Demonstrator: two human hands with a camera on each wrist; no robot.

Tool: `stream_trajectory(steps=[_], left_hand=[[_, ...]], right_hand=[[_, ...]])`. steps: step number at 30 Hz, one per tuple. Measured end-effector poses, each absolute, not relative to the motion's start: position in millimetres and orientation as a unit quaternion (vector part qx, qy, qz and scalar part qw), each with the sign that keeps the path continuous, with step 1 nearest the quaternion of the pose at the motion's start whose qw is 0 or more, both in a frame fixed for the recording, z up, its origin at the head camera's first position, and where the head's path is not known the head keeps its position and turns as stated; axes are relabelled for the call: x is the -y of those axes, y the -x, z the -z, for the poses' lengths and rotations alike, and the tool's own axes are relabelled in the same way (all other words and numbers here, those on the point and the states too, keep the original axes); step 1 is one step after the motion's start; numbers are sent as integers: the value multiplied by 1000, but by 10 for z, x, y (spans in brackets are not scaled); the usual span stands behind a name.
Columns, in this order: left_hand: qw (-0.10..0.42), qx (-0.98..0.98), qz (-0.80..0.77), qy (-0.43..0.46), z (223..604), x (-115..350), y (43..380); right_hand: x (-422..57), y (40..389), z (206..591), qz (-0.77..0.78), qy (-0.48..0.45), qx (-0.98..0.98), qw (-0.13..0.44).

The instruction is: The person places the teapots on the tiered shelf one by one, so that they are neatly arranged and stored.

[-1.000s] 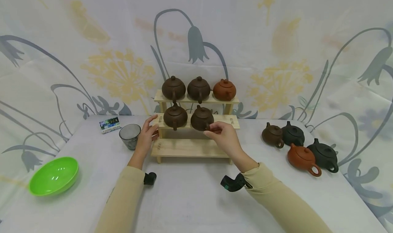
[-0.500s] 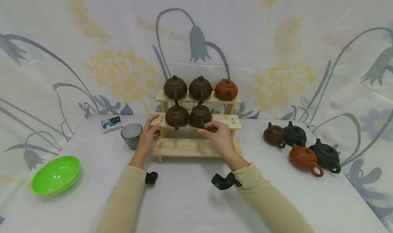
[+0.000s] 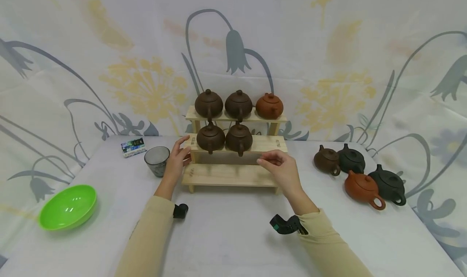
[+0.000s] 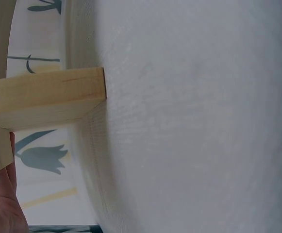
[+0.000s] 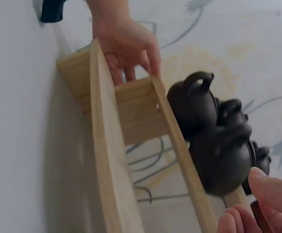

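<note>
A three-step wooden stand stands on the table. My left hand holds the left end of its middle shelf; in the right wrist view the left hand's fingers lie about that end. Two dark brown teapots sit side by side on the middle shelf: a left one and a right one. My right hand is in front of the middle shelf's right part, apart from the teapots, with loosely bent fingers and nothing in them. The right wrist view shows its thumb near a dark teapot.
The top shelf bears two dark brown teapots and a reddish one. Several more teapots cluster on the table at right. At left are a grey glass cup, a small patterned box and a green bowl.
The right teapot on the middle shelf has shifted left, beside the other one. My right hand has let go of its handle and drawn back rightward. My left hand has stayed at the stand.
</note>
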State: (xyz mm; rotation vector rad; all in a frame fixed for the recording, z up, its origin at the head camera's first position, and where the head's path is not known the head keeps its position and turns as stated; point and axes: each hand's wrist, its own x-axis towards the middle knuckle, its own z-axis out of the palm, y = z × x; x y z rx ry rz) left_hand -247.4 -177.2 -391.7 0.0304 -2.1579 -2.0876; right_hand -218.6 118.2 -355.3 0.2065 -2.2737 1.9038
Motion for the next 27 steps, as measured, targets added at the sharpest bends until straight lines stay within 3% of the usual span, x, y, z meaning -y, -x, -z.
stream_trajectory(steps=[27], left_hand=[[68, 722, 689, -5, 3890, 1761, 2449]], right_hand=[[-2211, 2031, 3801, -595, 56, 794, 111]])
